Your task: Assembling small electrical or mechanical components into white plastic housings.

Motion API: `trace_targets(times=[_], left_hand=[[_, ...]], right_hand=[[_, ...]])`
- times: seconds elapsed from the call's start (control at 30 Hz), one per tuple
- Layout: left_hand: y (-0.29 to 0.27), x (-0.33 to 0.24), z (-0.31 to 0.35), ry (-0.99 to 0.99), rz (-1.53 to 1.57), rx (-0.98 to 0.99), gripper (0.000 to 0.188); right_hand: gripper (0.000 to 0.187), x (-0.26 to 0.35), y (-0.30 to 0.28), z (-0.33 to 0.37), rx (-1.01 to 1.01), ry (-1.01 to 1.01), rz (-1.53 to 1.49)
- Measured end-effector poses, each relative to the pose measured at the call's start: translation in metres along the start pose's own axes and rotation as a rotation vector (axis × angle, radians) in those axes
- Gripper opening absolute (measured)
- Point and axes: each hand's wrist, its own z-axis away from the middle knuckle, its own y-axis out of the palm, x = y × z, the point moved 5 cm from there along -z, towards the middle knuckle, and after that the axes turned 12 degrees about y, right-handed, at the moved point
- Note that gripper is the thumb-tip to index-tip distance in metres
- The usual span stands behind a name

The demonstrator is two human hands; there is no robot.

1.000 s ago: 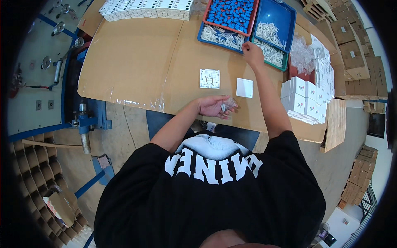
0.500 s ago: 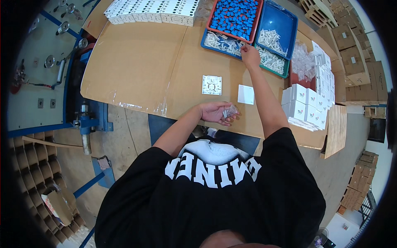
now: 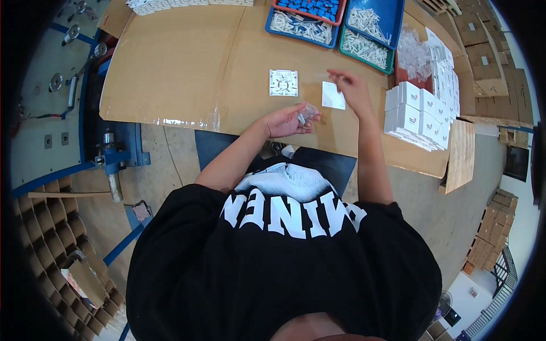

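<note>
My left hand (image 3: 284, 122) is closed round a small clear plastic bag (image 3: 310, 111) near the table's front edge, with a small white piece showing at the bag. My right hand (image 3: 352, 94) hovers over the table beside a flat white square plate (image 3: 333, 95). Motion smears its fingers, and whether they hold a small piece cannot be made out. A white square plastic frame (image 3: 283, 83) with moulded details lies flat beyond my left hand.
Beyond my hands stand a blue tray (image 3: 300, 38) and a green tray (image 3: 364, 59) of white plugs, and a red tray (image 3: 339, 17) of blue parts. White boxes (image 3: 410, 116) are stacked at right beside crumpled clear bags (image 3: 410, 45). White pieces (image 3: 190, 1) line the far edge.
My right hand has left the trays of white plugs and come back toward my left hand. My left hand still holds the bag. The whole view has shifted, so the table sits higher.
</note>
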Motion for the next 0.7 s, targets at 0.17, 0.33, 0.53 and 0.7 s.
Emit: trace_targets(times=[0.17, 0.33, 0.53, 0.7], left_hand=[[0.008, -0.004, -0.001, 0.037, -0.035, -0.053, 0.055], [0.023, -0.012, 0.001, 0.015, -0.111, -0.077, 0.054], [0.047, -0.028, 0.009, -0.011, -0.306, -0.082, 0.053], [0.053, -0.045, 0.019, 0.024, -0.416, -0.091, 0.053]], right_hand=[[0.014, -0.027, -0.009, 0.074, 0.074, 0.179, -0.1], [0.012, -0.006, -0.009, 0.094, 0.033, 0.07, 0.055], [0.014, 0.012, 0.007, 0.083, 0.115, -0.035, 0.156], [0.01, 0.039, 0.01, 0.07, 0.232, -0.009, 0.174]])
